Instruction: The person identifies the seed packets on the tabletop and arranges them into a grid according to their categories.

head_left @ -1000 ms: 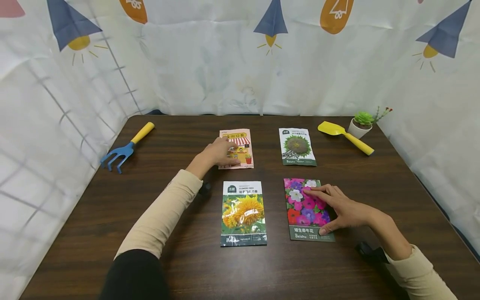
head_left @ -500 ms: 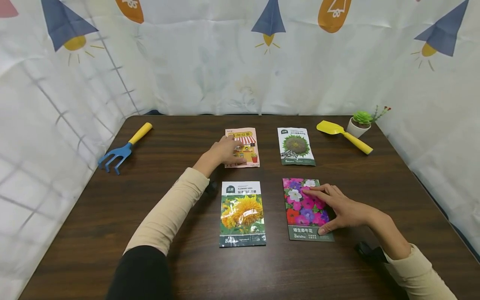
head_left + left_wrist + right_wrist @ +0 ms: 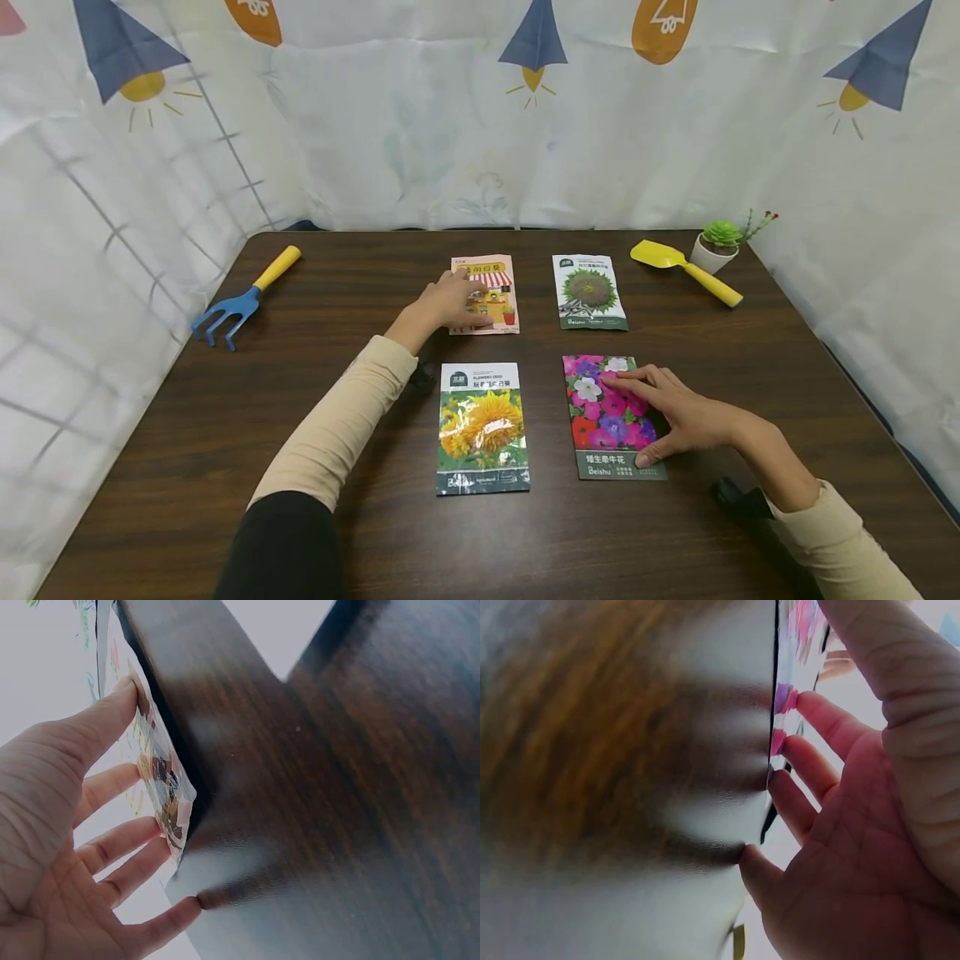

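the left hand (image 3: 444,305) hides part of the pink packet (image 3: 491,287); packet lettering is unreadably small.

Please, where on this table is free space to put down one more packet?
Bare wood lies along the near table edge, between the blue rake and pink packet, and right of the petunia packet. The middle is crowded: four packets, left hand, right hand.

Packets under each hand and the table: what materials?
Pink packet under left hand: looks matte paper, no glare. Flower packet under right hand: likely glossy film or coated paper, faint sheen. Table: dark wood-grain, probably laminate, soft reflections.
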{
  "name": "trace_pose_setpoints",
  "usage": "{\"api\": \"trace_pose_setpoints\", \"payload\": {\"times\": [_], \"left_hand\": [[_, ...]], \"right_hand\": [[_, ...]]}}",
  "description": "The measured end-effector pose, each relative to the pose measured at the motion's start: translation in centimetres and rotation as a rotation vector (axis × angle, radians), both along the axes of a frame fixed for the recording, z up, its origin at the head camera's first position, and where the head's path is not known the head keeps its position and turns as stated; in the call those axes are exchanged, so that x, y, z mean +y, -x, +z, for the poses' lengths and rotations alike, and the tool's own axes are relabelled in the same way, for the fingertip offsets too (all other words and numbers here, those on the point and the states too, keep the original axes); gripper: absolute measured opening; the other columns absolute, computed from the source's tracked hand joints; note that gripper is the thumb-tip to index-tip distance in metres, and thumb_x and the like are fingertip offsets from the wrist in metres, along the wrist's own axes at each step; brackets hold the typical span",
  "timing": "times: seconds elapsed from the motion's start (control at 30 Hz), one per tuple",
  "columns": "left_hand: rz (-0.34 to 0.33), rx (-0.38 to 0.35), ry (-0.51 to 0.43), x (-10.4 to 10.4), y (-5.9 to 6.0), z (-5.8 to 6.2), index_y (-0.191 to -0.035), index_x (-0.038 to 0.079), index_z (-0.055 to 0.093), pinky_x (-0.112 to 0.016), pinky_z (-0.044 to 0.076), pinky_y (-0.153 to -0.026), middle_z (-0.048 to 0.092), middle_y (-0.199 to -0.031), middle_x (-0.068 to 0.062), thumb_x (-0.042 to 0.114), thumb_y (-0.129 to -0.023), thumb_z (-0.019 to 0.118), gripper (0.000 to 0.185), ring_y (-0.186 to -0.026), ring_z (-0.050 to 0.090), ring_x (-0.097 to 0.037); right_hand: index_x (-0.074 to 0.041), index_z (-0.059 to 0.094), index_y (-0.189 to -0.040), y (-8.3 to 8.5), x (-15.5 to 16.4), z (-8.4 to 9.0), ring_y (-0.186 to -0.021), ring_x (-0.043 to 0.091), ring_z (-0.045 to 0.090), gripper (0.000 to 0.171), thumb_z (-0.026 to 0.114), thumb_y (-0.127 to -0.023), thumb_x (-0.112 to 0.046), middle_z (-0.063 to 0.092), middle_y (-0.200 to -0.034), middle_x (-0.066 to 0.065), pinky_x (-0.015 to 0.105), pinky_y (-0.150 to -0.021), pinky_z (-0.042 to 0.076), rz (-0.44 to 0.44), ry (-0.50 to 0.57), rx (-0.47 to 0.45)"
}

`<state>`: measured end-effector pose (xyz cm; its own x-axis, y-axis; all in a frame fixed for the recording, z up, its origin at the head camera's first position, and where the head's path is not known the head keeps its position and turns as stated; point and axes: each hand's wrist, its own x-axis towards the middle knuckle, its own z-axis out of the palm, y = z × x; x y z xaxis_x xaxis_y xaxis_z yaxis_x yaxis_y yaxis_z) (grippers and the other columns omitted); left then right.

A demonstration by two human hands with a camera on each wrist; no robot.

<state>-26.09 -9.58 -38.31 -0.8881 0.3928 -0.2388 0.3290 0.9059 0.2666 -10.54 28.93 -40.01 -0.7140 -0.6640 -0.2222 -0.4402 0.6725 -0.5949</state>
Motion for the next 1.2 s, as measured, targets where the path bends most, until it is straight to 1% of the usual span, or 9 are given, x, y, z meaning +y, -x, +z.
{"api": "trace_pose_setpoints", "payload": {"times": [0.33, 0.53, 0.63, 0.77, 0.9, 0.97, 1.07, 1.2], "left_hand": [[-0.007, 0.005, -0.052, -0.1, 0.1, -0.4, -0.146, 0.021, 0.057, -0.061, 0.035, -0.111, 0.038, -0.154, -0.014, 0.053, -0.092, 0.071, 0.063, -0.133, 0.036, -0.036], [-0.016, 0.008, -0.059, 0.0, 0.3, -0.5, -0.145, 0.022, 0.057, -0.06, 0.034, -0.112, 0.037, -0.156, -0.012, 0.053, -0.092, 0.071, 0.063, -0.136, 0.035, -0.036], [-0.022, 0.006, -0.062, 0.0, 0.3, -0.6, -0.146, 0.022, 0.057, -0.058, 0.034, -0.113, 0.038, -0.156, -0.01, 0.053, -0.093, 0.071, 0.063, -0.137, 0.034, -0.035], [-0.031, 0.008, -0.077, -0.1, 0.4, -0.8, -0.147, 0.022, 0.056, -0.056, 0.036, -0.111, 0.04, -0.155, -0.009, 0.052, -0.093, 0.07, 0.063, -0.135, 0.034, -0.034], [-0.057, 0.032, -0.097, -0.4, 0.5, -0.9, -0.148, 0.023, 0.056, -0.056, 0.038, -0.11, 0.04, -0.155, -0.009, 0.052, -0.093, 0.07, 0.064, -0.134, 0.034, -0.035], [-0.074, 0.051, -0.111, -0.6, 0.5, -0.8, -0.149, 0.022, 0.054, -0.056, 0.037, -0.111, 0.04, -0.156, -0.01, 0.052, -0.094, 0.069, 0.065, -0.135, 0.034, -0.036], [-0.089, 0.075, -0.142, -1.1, 0.4, -0.5, -0.151, 0.019, 0.051, -0.058, 0.035, -0.112, 0.037, -0.158, -0.012, 0.052, -0.096, 0.065, 0.066, -0.139, 0.032, -0.038], [-0.08, 0.092, -0.195, -2.1, -0.5, 0.0, -0.154, 0.018, 0.047, -0.059, 0.037, -0.111, 0.036, -0.157, -0.017, 0.053, -0.097, 0.063, 0.069, -0.141, 0.032, -0.039]], "right_hand": [[-0.019, 0.033, -0.161, 0.1, 0.2, 0.2, -0.131, 0.032, 0.029, 0.103, 0.087, -0.077, -0.048, 0.033, -0.15, 0.012, 0.064, -0.102, 0.04, 0.021, 0.027, -0.014], [-0.02, 0.033, -0.16, 0.0, 0.4, 0.2, -0.133, 0.034, 0.029, 0.101, 0.087, -0.079, -0.047, 0.031, -0.152, 0.012, 0.066, -0.103, 0.04, 0.023, 0.031, -0.013], [-0.02, 0.033, -0.161, -0.2, 0.4, 0.1, -0.135, 0.035, 0.028, 0.103, 0.087, -0.078, -0.047, 0.031, -0.154, 0.012, 0.068, -0.104, 0.039, 0.025, 0.049, -0.007], [-0.02, 0.032, -0.161, -0.3, 0.4, 0.0, -0.137, 0.032, 0.027, 0.107, 0.088, -0.076, -0.048, 0.031, -0.154, 0.01, 0.068, -0.104, 0.04, 0.021, 0.076, 0.0], [-0.021, 0.034, -0.161, -0.3, 0.5, -0.1, -0.137, 0.029, 0.028, 0.104, 0.088, -0.076, -0.049, 0.032, -0.155, 0.007, 0.064, -0.103, 0.042, 0.011, 0.085, 0.013], [-0.022, 0.036, -0.16, -0.3, 0.6, -0.1, -0.136, 0.026, 0.029, 0.101, 0.087, -0.077, -0.05, 0.033, -0.154, 0.005, 0.061, -0.102, 0.044, 0.001, 0.079, 0.031], [-0.022, 0.039, -0.158, -0.4, 0.7, -0.1, -0.134, 0.022, 0.034, 0.093, 0.083, -0.081, -0.051, 0.037, -0.153, 0.005, 0.059, -0.102, 0.046, -0.018, 0.069, 0.085], [-0.02, 0.044, -0.154, -0.3, 0.7, -0.1, -0.132, 0.023, 0.041, 0.08, 0.079, -0.088, -0.047, 0.045, -0.149, 0.004, 0.061, -0.104, 0.046, -0.081, 0.077, 0.172]]}}
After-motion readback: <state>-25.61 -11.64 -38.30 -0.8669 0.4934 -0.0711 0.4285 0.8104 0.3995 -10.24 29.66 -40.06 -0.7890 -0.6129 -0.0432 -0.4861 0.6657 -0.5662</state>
